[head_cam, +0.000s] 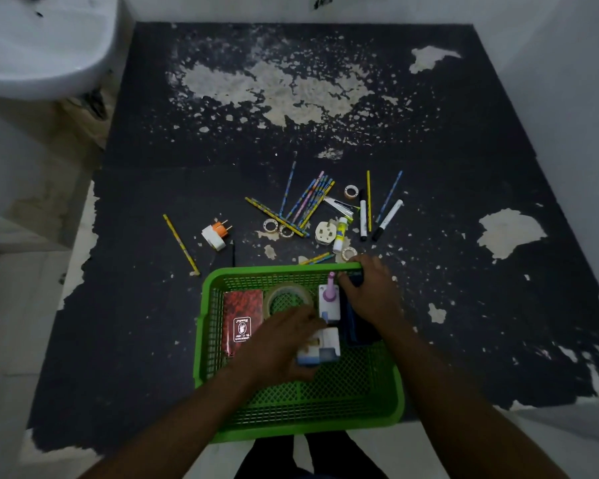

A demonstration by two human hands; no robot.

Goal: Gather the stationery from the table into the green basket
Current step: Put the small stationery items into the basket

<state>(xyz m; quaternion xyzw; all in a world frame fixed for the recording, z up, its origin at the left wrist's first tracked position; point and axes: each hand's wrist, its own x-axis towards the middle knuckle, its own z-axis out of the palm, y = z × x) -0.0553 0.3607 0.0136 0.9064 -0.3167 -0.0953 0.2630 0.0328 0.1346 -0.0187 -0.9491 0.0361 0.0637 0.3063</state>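
The green basket (pixel 208 305) sits at the table's near edge. Inside lie a red booklet (pixel 241 312), a roll of clear tape (pixel 286 299), a white bottle with a pink cap (pixel 330 299) and a dark blue object (pixel 358 326). My left hand (pixel 281 344) is inside the basket, closed around a white and blue box (pixel 320 349). My right hand (pixel 370 288) rests on the dark blue object at the basket's far right corner. Beyond the basket lie several pencils (pixel 308 202), two markers (pixel 363 216), a glue bottle (pixel 340 236) and small tape rings (pixel 351 191).
Two electrical plugs (pixel 217 235) (pixel 325 232) lie among the stationery. A lone pencil (pixel 180 243) lies to the left. The dark tabletop (pixel 153 323) has peeled patches. A white basin (pixel 42 46) stands at the far left; white walls border the table.
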